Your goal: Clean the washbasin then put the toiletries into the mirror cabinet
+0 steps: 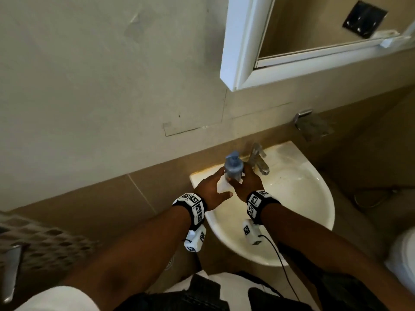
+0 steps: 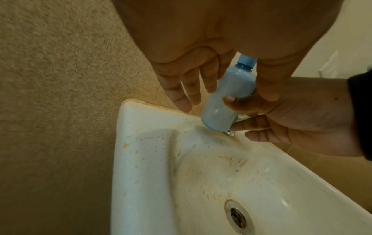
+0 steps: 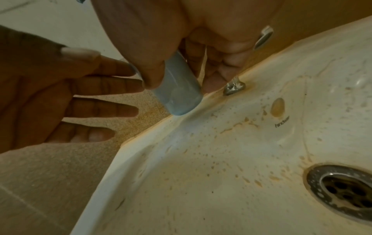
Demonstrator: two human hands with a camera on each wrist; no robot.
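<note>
A light blue pump bottle (image 1: 234, 170) (image 2: 235, 82) (image 3: 179, 92) stands tilted with its base on the back rim of the white, stained washbasin (image 1: 292, 187) (image 2: 161, 159) (image 3: 221, 151), just left of the chrome tap (image 1: 259, 159). My right hand (image 1: 243, 178) (image 2: 281, 117) (image 3: 153, 66) grips the bottle, thumb in front and fingers behind. My left hand (image 1: 219, 180) (image 2: 191, 89) (image 3: 60, 98) is beside the bottle with straight, spread fingers. The white-framed mirror cabinet (image 1: 242, 41) hangs on the wall above right, its door shut.
A metal soap dish (image 1: 312, 126) juts from the wall right of the tap. The drain (image 2: 237, 216) (image 3: 346, 194) lies in the basin's bowl. A white toilet edge (image 1: 402, 254) is at the far right, a perforated basket (image 1: 33, 239) at lower left.
</note>
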